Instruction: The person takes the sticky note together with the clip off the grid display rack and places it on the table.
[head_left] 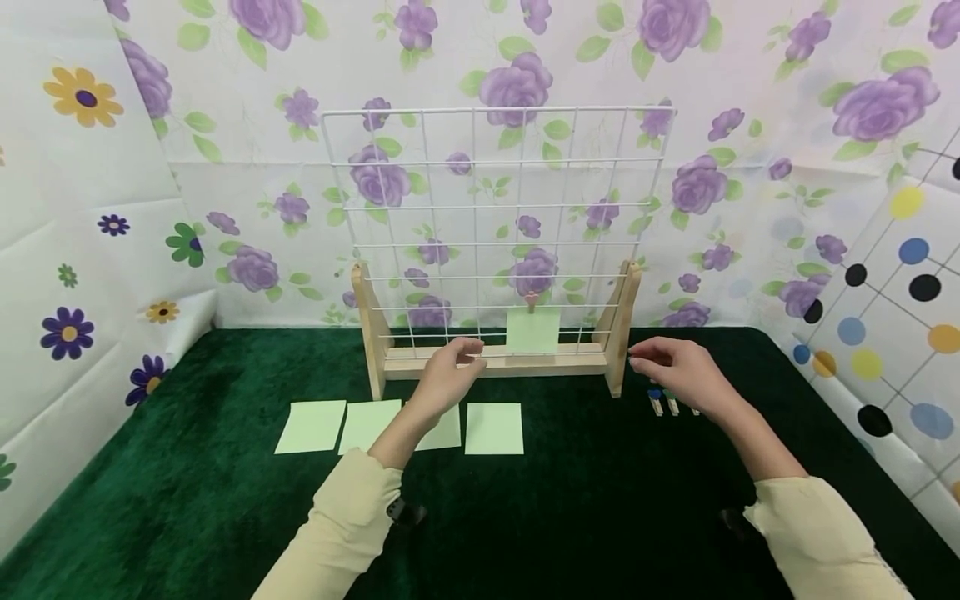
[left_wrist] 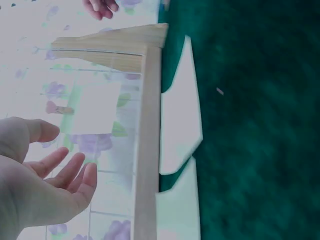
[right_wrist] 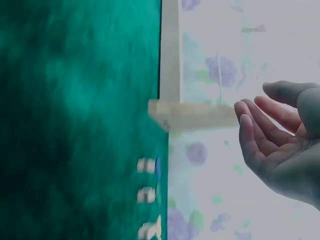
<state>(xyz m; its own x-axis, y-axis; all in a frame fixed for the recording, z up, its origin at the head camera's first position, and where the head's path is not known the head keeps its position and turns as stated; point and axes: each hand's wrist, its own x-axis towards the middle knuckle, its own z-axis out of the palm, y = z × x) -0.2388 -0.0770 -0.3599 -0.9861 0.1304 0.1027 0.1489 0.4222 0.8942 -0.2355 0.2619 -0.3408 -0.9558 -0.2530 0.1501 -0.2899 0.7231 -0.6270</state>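
A white wire grid (head_left: 498, 109) stands upright in a wooden stand (head_left: 495, 365). One pale green paper square (head_left: 537, 337) hangs low on the grid from a small clothespin with a pinkish top (head_left: 532, 302). My left hand (head_left: 448, 373) hovers before the stand, left of that paper. Its fingers are loosely bent, and the left wrist view shows nothing between them. Over by the stand's right end, my right hand (head_left: 688, 375) is raised with fingers relaxed and apart from the thumb. Nothing is in it in the right wrist view.
Several pale green paper squares (head_left: 494, 429) lie in a row on the dark green cloth (head_left: 585, 500), one partly behind my left wrist. Small clothespins (head_left: 657, 403) lie below my right hand, one partly hidden. Flowered sheets (head_left: 255, 192) hang behind the rack.
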